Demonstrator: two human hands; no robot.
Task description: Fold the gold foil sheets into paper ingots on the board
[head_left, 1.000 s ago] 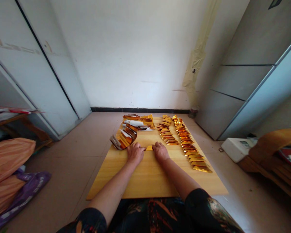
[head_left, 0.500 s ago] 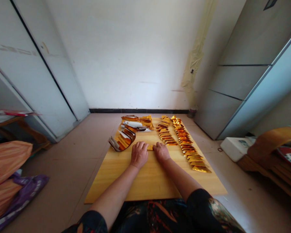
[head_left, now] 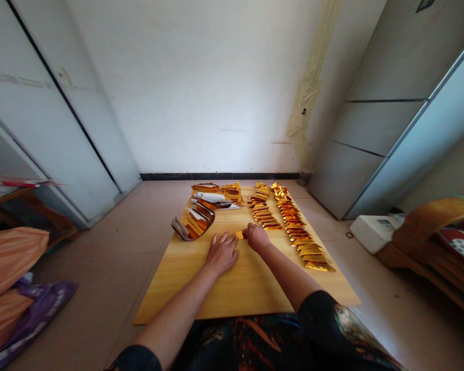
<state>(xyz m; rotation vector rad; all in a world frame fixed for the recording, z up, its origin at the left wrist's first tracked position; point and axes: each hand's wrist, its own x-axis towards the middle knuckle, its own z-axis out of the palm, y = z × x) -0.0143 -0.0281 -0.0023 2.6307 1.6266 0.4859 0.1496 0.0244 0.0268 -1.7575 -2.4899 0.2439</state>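
My right hand (head_left: 256, 237) is closed on one end of a small folded piece of gold foil paper (head_left: 239, 235), near the middle of the wooden board (head_left: 193, 283). Flat on the board just left of it lies my left hand (head_left: 221, 253), its fingers spread and holding nothing. Beyond my right hand runs a row of folded gold papers (head_left: 263, 214). A longer row of shiny folded gold pieces (head_left: 294, 221) lines the board's right side. Loose gold and white sheets (head_left: 197, 219) lie curled at the far left.
Orange and purple bags (head_left: 15, 288) lie on the floor at left. A grey refrigerator (head_left: 367, 123) stands at the right, with a white box (head_left: 373, 234) and a wooden chair (head_left: 441, 232) nearer. The wall (head_left: 201, 93) is behind the board.
My left hand has moved slightly back toward me and spread its fingers off the gold paper. My right hand has curled more tightly around the paper's end.
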